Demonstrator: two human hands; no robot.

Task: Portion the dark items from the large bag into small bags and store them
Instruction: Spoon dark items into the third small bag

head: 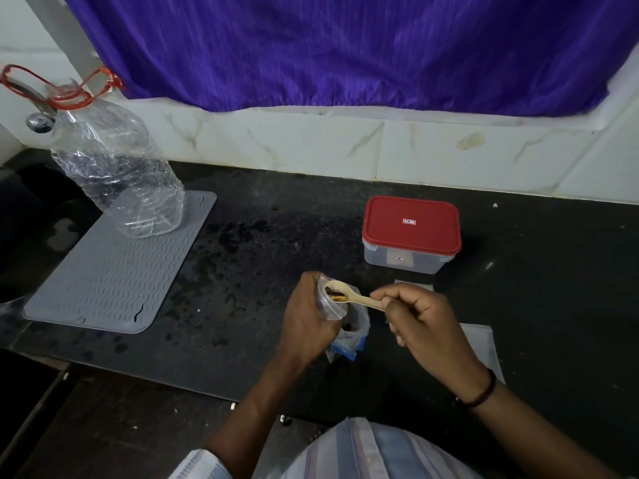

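Pinching a wooden spoon (pixel 349 296), the right hand (pixel 420 318) tips it into the small bag (pixel 331 307) that left hand (pixel 307 318) fingers clamp near the counter's (pixel 276 216) front edge.

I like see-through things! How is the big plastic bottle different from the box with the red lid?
The plastic bottle is tall, crinkly and leans on the grey mat; the box is low, smooth and sits flat on the black counter. The bottle has red handles on top; the box is shut with a red lid. Both are clear plastic.
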